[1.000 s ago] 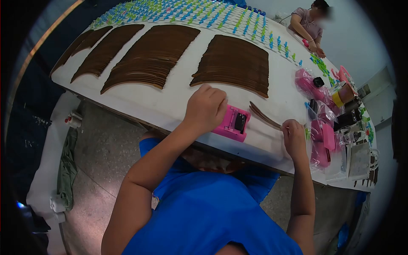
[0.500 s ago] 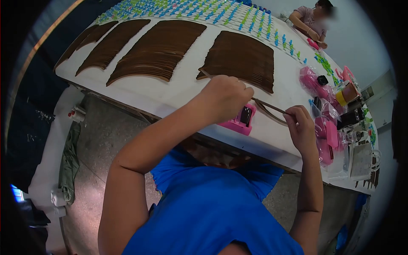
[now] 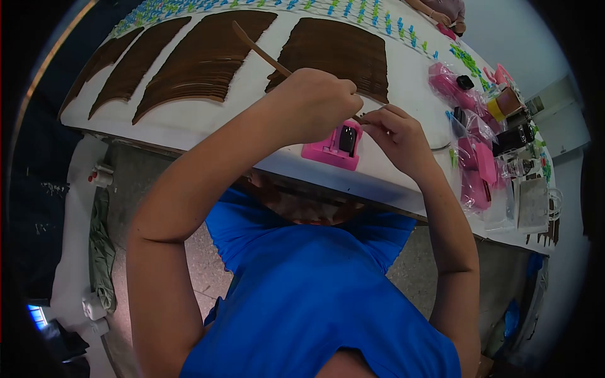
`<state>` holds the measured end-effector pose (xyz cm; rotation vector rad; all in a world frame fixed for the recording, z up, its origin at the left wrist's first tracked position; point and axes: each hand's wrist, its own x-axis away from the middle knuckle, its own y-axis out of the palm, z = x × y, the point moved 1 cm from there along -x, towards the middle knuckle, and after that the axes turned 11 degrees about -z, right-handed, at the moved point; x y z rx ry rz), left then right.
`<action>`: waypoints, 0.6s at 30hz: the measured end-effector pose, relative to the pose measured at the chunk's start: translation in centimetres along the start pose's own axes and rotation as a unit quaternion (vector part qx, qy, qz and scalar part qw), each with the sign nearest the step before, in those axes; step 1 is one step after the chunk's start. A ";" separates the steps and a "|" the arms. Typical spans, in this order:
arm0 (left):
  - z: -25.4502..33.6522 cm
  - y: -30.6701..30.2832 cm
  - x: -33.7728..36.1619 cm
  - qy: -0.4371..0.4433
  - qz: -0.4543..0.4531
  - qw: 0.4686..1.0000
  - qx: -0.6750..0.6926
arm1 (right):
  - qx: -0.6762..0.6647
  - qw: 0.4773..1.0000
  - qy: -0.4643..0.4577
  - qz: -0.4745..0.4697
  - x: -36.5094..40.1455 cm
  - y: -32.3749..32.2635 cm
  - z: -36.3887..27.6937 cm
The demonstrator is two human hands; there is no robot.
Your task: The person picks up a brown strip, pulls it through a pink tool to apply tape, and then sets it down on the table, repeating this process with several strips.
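My left hand (image 3: 315,104) is closed round a long, thin brown strip (image 3: 261,53) with a curved end, which sticks out toward the upper left. Close beside it, my right hand (image 3: 398,135) pinches the strip's other end between thumb and fingers. Just below my hands, a pink holder (image 3: 331,154) with a black oval part sits at the table's front edge. Behind them lies a flat row of similar brown strips (image 3: 334,53), packed side by side, partly covered by my left hand.
More rows of brown strips (image 3: 195,63) lie to the left. Many blue and green small pieces (image 3: 403,31) cover the back of the white table (image 3: 252,129). Bagged pink items (image 3: 476,170) and a tape roll (image 3: 504,104) stand at right. Another person (image 3: 444,12) sits at the far side.
My right hand has moved left and up, close to my left hand. The strip's curved end now reaches further out past my left hand. The view has shifted slightly.
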<state>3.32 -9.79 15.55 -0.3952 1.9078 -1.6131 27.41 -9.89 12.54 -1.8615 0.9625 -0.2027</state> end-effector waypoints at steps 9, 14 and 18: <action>-0.3 -1.0 0.1 0.008 -0.048 0.997 -0.061 | -0.034 0.997 -0.018 -0.061 -1.1 2.2 1.8; -0.2 -1.1 -0.1 0.004 -0.085 0.994 -0.072 | -0.046 0.996 -0.024 -0.066 -1.6 3.0 1.9; -0.2 -1.1 0.0 0.007 -0.101 0.992 -0.081 | -0.015 0.996 -0.026 -0.079 -1.8 3.4 2.0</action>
